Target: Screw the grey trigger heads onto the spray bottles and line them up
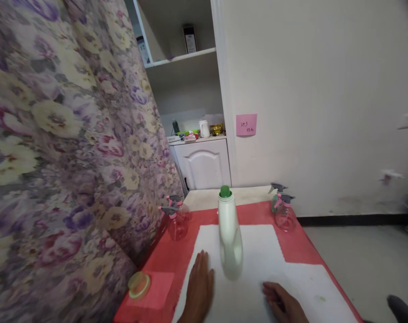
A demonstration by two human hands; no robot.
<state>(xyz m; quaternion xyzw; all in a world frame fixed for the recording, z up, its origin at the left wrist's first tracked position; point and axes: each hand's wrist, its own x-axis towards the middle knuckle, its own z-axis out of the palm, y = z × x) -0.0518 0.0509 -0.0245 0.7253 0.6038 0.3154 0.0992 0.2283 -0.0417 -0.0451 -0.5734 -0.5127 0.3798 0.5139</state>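
Running out beneath everything, the worktop [204, 199] carries a red cover [294, 244], with a white sheet [251, 251] over its middle, perhaps to give a plain surface. On that sheet, between the person's hands and a little beyond them, a tall pale green bottle [228, 233] stands upright, probably because its mouth is uncapped; its opaque wall hides whatever it contains.

The left hand [199, 287] lies over the sheet beside the bottle, palm down, straight fingers close together and nothing in its grasp. The right hand [284, 303] has its fingers loosely bent, pinching nothing that shows, though its palm is hidden. Neither touches the bottle, which seems steady on its own base.

Clear spray bottles flank it in pairs: a front one [177, 226] and a rear one [184, 210] at left, a pinkish one [285, 218] and a greenish one [274, 204] at right. I cannot tell whether they contain liquid.

Near the left edge sits a translucent yellowish cap [139, 285], apparently empty. Smallest is the green spout [225, 191] rising from the bottle's mouth.
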